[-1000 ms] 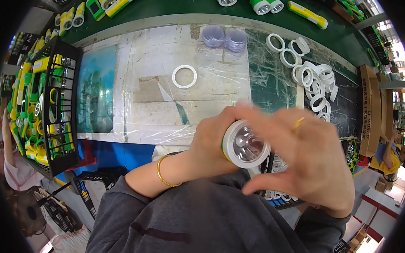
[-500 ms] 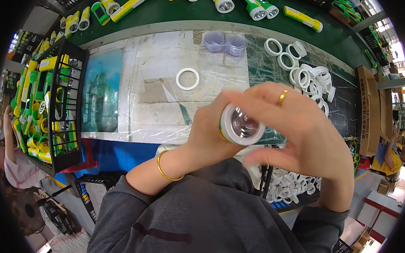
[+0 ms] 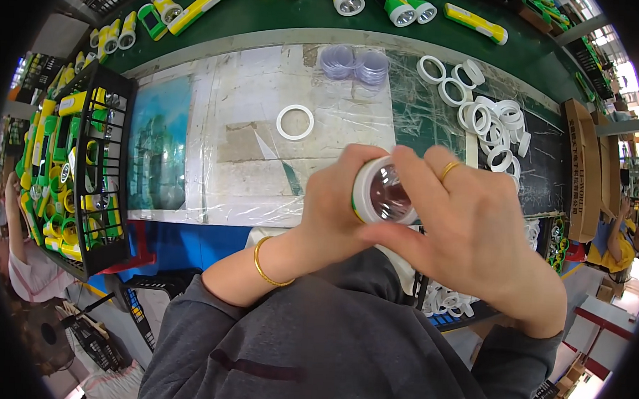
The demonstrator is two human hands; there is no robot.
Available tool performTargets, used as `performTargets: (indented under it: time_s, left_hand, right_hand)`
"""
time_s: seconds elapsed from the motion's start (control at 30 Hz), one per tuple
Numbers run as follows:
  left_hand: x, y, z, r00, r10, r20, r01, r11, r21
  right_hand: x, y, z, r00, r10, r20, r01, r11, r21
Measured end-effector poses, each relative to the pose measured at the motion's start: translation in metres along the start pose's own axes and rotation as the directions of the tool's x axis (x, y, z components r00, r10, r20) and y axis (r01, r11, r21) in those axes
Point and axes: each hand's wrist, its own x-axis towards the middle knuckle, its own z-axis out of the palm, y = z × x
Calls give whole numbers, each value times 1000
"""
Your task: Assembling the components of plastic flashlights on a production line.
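My left hand (image 3: 334,196) is wrapped round a flashlight (image 3: 365,189), its lens end turned up; a white ring rims the shiny reflector, and a bit of green and yellow body shows below. The thumb and fingers of my right hand (image 3: 461,213) close on that white rim from the right side. A single white ring (image 3: 295,122) lies flat on the work surface beyond my left hand. Farther back sit two stacks of clear round lenses (image 3: 337,62). To the right is a loose pile of white rings (image 3: 490,121).
A black crate (image 3: 105,183) full of green and yellow flashlights stands at the left. More flashlights (image 3: 477,24) lie along the green bench at the back. A cardboard box (image 3: 583,172) is at the right edge. Below the table, a bin holds more white rings (image 3: 449,301).
My right hand, spread apart around the flashlight's head before, has closed its thumb and fingers onto the rim. The flashlight has tipped slightly toward the right.
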Motion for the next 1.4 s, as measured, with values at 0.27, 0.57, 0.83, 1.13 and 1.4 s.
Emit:
performTargets:
  time_s: [0.27,0.57,0.83,1.13,1.4]
  left_hand:
    - [5,-5,1,990,144,-5,-144,989,-29]
    - [7,1,-3,1000,14,-14,-13,1000,18]
    - [13,-6,-10,1000,24,19,-21,994,-107]
    - [18,-2,-23,930,-150,334,310,808,-501]
    - [24,5,-29,640,-250,727,752,399,-525]
  right_hand:
    - [5,11,5,970,-149,-191,159,987,38]
    - [6,8,-6,998,-51,-32,51,999,18]
    - [17,11,-5,991,-81,-102,90,993,81]
    - [46,49,-20,951,-34,308,-163,790,591]
    - [54,55,20,966,-255,37,148,666,731]
